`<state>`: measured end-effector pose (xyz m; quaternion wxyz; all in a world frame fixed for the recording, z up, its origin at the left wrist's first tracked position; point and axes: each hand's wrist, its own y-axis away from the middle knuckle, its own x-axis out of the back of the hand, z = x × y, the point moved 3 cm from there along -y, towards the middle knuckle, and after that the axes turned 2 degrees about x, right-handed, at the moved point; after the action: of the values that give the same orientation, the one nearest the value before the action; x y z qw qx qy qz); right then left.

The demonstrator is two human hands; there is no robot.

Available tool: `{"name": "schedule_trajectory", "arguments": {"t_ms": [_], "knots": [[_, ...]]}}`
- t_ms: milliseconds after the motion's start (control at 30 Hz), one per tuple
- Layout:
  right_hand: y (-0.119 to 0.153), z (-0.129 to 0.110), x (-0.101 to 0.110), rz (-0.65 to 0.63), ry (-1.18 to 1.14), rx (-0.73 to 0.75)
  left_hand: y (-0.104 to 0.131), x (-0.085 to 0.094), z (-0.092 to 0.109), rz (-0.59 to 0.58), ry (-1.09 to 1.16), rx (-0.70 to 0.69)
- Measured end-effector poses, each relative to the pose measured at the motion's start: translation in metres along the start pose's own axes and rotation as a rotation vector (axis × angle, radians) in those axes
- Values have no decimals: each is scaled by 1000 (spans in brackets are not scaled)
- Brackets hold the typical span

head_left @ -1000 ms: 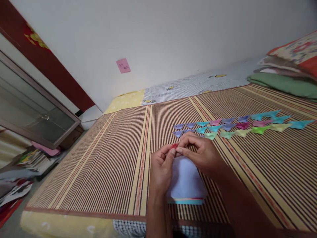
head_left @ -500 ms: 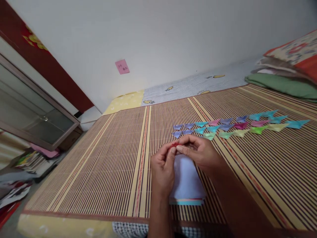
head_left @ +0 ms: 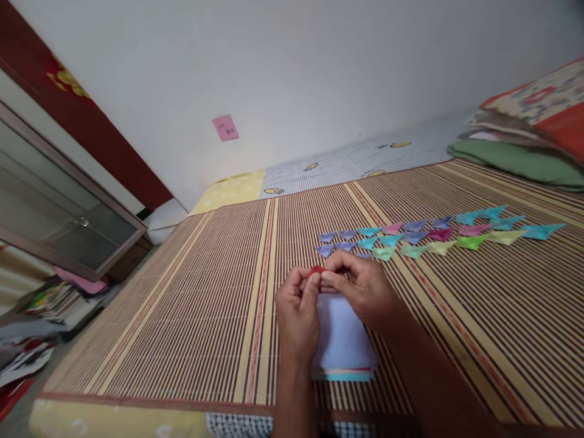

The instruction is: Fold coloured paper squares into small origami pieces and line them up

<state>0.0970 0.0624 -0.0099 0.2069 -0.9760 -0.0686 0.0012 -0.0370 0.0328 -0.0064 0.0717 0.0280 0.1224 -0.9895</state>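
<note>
A small piece of folded red paper is pinched between the fingertips of my left hand and my right hand; my fingers cover most of it. Both hands are closed, thumbs nearly meeting. Below them lies a stack of coloured paper sheets, pale lavender on top, with blue and red edges showing at the near side. Beyond my hands, folded paper figures in blue, green, pink, yellow and purple stand in rows, among them a bright green paper figure and a magenta one.
A striped bamboo mat covers the bed. Folded bedding is piled at the far right. A pink note is stuck on the white wall. At the left stand a glass-fronted cabinet and a pile of books.
The red paper has turned slightly in my fingers, and more of it shows above the thumbs. My hands sit a little lower in the view. The paper figures and stack stay put.
</note>
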Motion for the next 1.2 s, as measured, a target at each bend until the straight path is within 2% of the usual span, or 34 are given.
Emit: {"name": "schedule_trajectory", "arguments": {"t_ms": [200,300,467,567,667,800,933,1067,1200], "knots": [[2,-2,-2,7,43,36,2,1,5,69,-62,-65],[-1,0,-5,9,35,26,-1,2,1,70,-82,-72],[-5,14,-6,27,-87,-79,-8,0,-14,58,-52,-37],[-5,17,1,15,-137,-123,-10,-5,-14,11,33,21],[-3,9,9,-24,-98,-87,-9,-10,-3,-44,107,71],[0,-9,15,-43,93,26,-6,-8,8,-27,126,108],[1,-20,14,-54,179,101,-4,-6,5,-16,144,116],[0,-22,15,-54,187,97,-6,-6,2,4,190,120],[-1,-23,19,4,204,131,-7,-9,4,-18,174,117]]}}
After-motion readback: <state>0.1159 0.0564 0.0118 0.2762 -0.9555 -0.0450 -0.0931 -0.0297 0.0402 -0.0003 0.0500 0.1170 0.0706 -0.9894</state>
